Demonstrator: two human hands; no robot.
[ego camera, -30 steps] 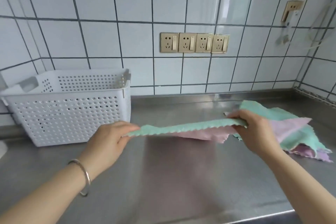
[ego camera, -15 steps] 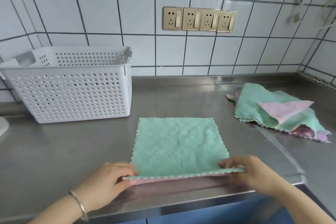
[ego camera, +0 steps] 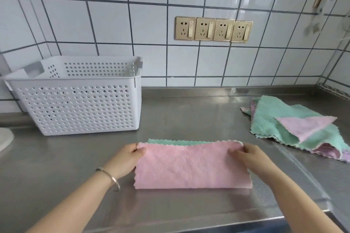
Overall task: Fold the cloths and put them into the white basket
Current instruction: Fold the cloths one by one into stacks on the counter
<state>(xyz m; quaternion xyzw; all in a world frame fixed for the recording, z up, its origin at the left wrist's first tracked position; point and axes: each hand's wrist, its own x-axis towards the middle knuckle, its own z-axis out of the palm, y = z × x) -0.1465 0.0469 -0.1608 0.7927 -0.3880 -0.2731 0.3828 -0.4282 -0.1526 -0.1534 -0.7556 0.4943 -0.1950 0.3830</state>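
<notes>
- Pink-and-green square microfibre cloth [ego camera: 191,166] lies half-folded on steel bench [ego camera: 56,166], long axis left-right.
- Left hand [ego camera: 128,159] and right hand [ego camera: 250,157] each pinch a far corner.
- White perforated plastic basket [ego camera: 81,108] sits far-left, so left hand is nearer.

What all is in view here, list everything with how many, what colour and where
Perforated white plastic basket: one, white, back left of steel counter.
Folded pink-and-green cloth: one, pink side up, green edge showing, front centre.
Pile of unfolded cloths: count unclear, green and pink, right side.
Stainless steel counter: one, grey.
Wall sockets: four in a row, gold, tiled wall.
Silver bracelet: one, left wrist.
Left hand: pinching cloth's left corner.
Right hand: pinching cloth's right corner.
</notes>
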